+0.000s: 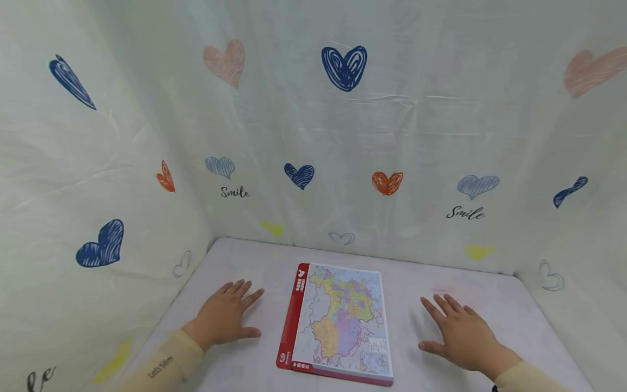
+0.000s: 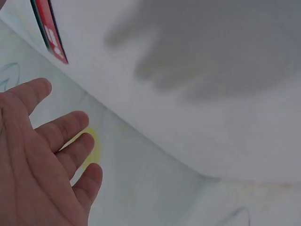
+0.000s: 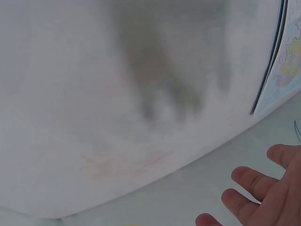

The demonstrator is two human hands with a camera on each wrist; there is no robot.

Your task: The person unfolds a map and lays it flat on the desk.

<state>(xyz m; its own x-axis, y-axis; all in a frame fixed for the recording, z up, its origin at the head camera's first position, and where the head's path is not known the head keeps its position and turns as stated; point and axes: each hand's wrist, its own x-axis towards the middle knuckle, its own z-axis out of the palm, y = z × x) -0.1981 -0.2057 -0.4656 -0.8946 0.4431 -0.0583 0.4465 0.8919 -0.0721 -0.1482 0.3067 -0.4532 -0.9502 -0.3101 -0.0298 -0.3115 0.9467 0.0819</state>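
Observation:
A flat rectangular box or board with a coloured map [image 1: 343, 318] on its face and a red band along its left side lies on the white table. To its left hovers my left hand [image 1: 222, 314], fingers spread and palm down, apart from the map. My right hand [image 1: 458, 335] is off to its right, also spread and holding nothing. In the left wrist view the red edge of the map board [image 2: 51, 30] shows at the top left, beyond my fingers. The right wrist view catches a corner of the map [image 3: 287, 66] at the right.
The white table [image 1: 245, 261] has rounded back corners. A pale curtain [image 1: 343, 130] printed with hearts and the word "Smile" hangs close behind it and along both sides. Shadows of both hands fall on the tabletop.

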